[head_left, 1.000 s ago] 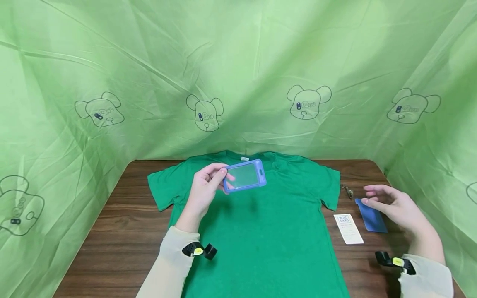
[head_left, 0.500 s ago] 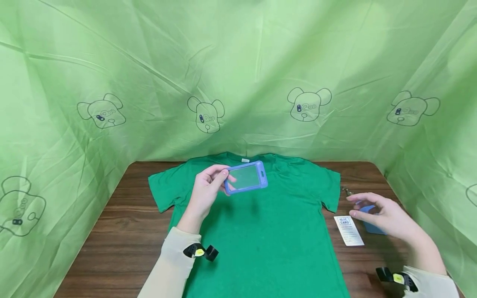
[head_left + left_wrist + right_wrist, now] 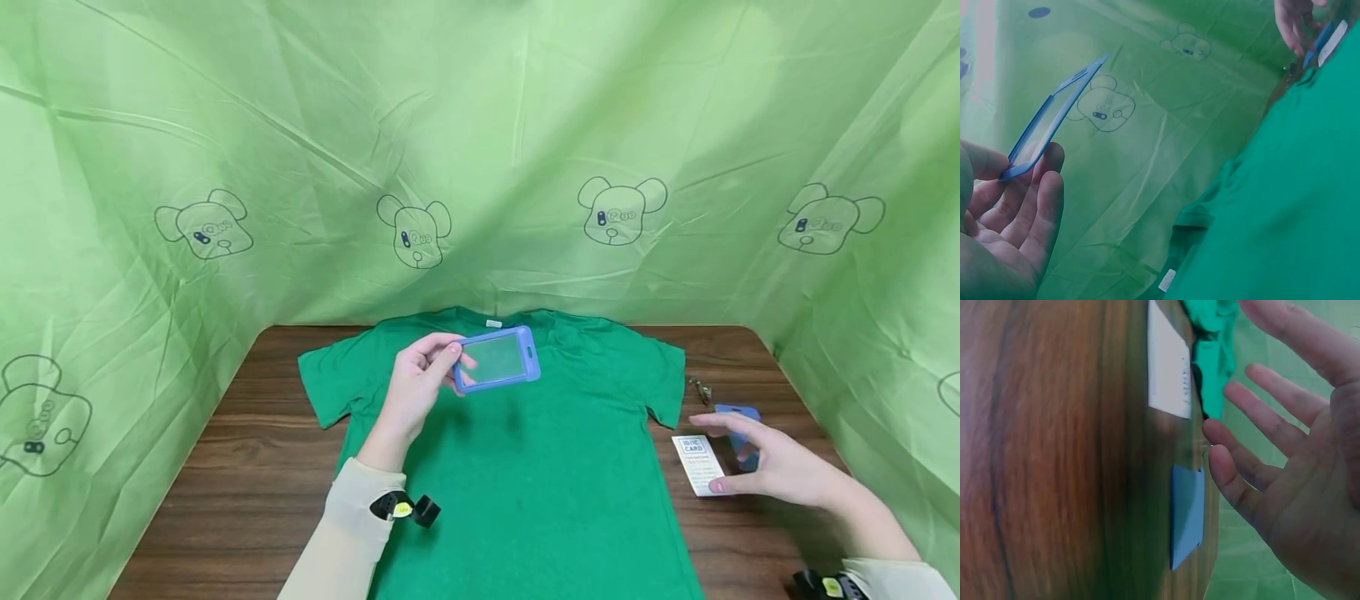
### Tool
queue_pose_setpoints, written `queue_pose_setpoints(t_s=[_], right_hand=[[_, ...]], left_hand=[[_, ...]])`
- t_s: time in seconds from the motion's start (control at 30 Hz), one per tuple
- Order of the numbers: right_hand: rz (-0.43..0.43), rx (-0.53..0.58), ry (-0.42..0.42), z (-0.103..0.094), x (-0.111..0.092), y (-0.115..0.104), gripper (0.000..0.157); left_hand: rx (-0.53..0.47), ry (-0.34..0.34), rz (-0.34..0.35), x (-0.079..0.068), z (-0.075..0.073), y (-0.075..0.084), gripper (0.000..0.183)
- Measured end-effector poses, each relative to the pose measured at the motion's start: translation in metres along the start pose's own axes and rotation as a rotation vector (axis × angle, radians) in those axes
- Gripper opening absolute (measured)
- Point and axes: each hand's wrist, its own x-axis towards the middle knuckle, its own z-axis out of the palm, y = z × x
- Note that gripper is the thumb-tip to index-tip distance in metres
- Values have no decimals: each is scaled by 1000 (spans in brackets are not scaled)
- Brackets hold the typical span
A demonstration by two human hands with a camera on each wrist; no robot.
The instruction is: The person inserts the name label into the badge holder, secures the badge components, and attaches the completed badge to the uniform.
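The left hand (image 3: 416, 379) pinched the holder (image 3: 495, 358) above the shirt (image 3: 525, 475); at its four o'clock, the right hand (image 3: 787, 471), grip wide and empty, hung near the card (image 3: 696, 462).

Bright in the head view, pale on the curtain (image 3: 487, 150) past one o'clock, faintly shadowed on the shirt (image 3: 525, 483) at six. Dimmer in both wrist views: hazy at ten in the left, blurred on the worktop (image 3: 1047, 450) in the right.

"ID/IC CARD" on white card (image 3: 697, 468)
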Motion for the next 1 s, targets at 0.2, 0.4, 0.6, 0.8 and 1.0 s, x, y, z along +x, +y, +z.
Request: queue_pose_setpoints(t_s=[0.2, 0.4, 0.6, 0.8, 1.0], right_hand=[[14, 9, -34, 2, -1, 6, 86], [-6, 27, -31, 8, -1, 16, 87], [-35, 60, -36, 12, 0, 23, 88], [-49, -7, -18, 15, 3, 25, 90], [-72, -30, 4, 16, 7, 24, 85]], left_hand=[[0, 6, 14, -1, -1, 0, 25], [-2, 8, 22, -1, 0, 0, 26], [-2, 10, 25, 0, 0, 2, 25], [0, 14, 31, 0, -1, 4, 25], [0, 11, 32, 0, -2, 4, 25]])
